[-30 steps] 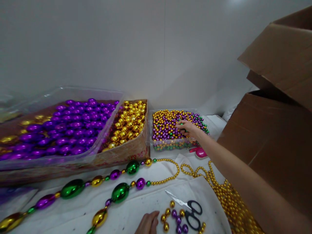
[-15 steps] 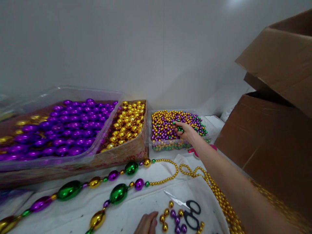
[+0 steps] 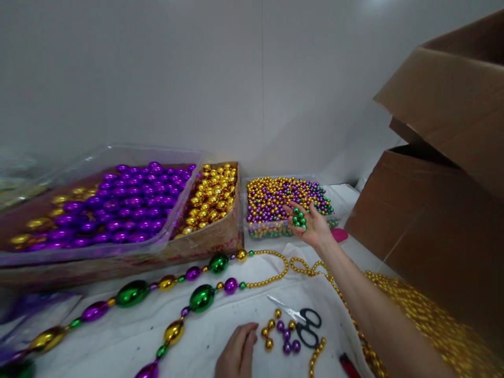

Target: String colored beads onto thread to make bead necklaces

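Note:
My right hand (image 3: 309,224), palm up with its fingers apart and curved, holds several small shiny green beads (image 3: 299,218). It is above the near right side of a clear tray (image 3: 271,229) full of small gold, purple and green beads. My left hand (image 3: 237,350) rests on the white cloth at the bottom, fingers drawn together; whatever they hold, if anything, is hidden. Beside it lie loose gold beads (image 3: 269,344) and purple beads (image 3: 287,336). Black-handled scissors (image 3: 309,323) lie just beyond these. A long bead necklace (image 3: 202,297) loops across the cloth to the left.
Large purple beads (image 3: 134,202) fill a plastic-lined box at the left, with a box of gold beads (image 3: 212,194) adjoining. Cardboard boxes (image 3: 429,226) stand at the right. Gold bead strands (image 3: 417,310) are heaped below them. A red-and-black tool (image 3: 348,366) lies near the front edge.
My right hand has drawn back slightly from the tray and turned palm up, its fingers opening around the green beads. My left hand remains on the cloth; the view has shifted a little.

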Motion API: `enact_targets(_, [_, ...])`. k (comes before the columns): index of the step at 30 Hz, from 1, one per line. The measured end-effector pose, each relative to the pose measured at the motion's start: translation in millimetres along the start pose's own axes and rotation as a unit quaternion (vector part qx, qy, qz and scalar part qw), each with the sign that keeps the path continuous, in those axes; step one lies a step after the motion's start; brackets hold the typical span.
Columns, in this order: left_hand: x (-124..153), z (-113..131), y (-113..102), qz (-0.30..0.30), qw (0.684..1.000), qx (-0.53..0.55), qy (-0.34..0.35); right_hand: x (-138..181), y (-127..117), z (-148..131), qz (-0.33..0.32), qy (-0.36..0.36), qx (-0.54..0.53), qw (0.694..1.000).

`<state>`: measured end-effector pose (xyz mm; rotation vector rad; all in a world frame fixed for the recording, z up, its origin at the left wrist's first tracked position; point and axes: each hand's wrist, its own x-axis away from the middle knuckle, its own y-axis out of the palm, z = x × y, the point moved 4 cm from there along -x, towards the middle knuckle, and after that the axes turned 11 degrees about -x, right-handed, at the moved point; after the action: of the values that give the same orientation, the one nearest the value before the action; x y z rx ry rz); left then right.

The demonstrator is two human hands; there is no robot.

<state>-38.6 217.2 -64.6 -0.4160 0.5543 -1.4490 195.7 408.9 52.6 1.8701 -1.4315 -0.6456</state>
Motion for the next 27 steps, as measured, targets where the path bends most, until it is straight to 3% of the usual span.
enact_targets(3, [0, 1, -6, -0.045, 0.983, 0.109, -0.144, 35, 8, 19, -0.001, 0.039, -0.026, 0.999])
enact_targets(6, [5, 12, -15, -0.053, 0.943, 0.233, -0.233, 78, 14, 46, 0.004, 0.084, -0.050, 0.995])
enact_targets(11, [27, 37, -21, -0.110, 0.878, 0.380, -0.270, 143, 12, 97, 0.046, 0.141, -0.139, 0.979])
enact_targets(15, [49, 44, -19, -0.144, 0.855, 0.416, -0.273, 172, 10, 127, 0.073, 0.152, -0.133, 0.977])
enact_targets(20, [66, 38, -17, -0.151, 0.846, 0.421, -0.290, 183, 11, 135, 0.087, 0.139, -0.040, 0.986])
enact_targets(23, [72, 32, -19, -0.141, 0.845, 0.409, -0.315, 184, -1, 130, 0.121, 0.105, 0.066, 0.985])
enact_targets(27, [75, 27, -19, -0.137, 0.838, 0.401, -0.343, 183, -29, 120, 0.205, 0.018, 0.258, 0.944])
